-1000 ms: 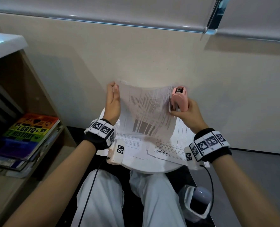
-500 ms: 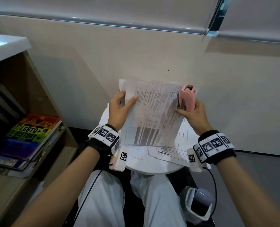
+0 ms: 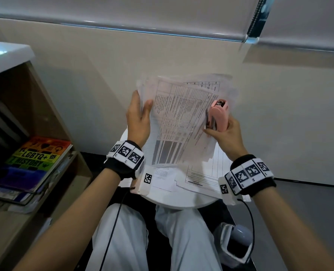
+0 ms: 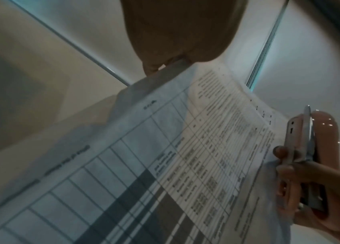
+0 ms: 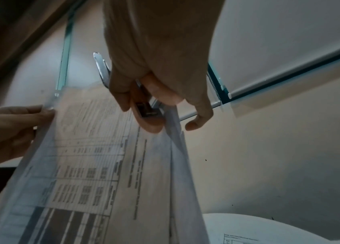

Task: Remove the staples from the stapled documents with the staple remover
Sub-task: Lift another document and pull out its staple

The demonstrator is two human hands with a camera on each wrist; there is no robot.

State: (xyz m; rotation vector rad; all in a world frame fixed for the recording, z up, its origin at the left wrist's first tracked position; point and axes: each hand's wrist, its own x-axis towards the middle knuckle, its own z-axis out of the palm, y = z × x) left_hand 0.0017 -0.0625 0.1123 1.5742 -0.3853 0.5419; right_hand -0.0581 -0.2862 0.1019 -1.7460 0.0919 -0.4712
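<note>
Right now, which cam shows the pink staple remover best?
Left wrist: the staple remover shows side-on, metal blade visible, gripped by the right hand against the document edge. Head view shows it small; right wrist view, mostly hidden by fingers.

The staple itself is too small to tell, and motion blurs the stapled documents [image 3: 183, 122] throughout.

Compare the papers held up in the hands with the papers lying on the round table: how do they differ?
The held papers are lifted off the table and tilted; the table papers lie flat on the round white table. The held papers are pinched at one edge by the left hand, with the right hand and its pink staple remover at the other; nothing grips the table papers. Both are white printed forms with ruled tables.
</note>
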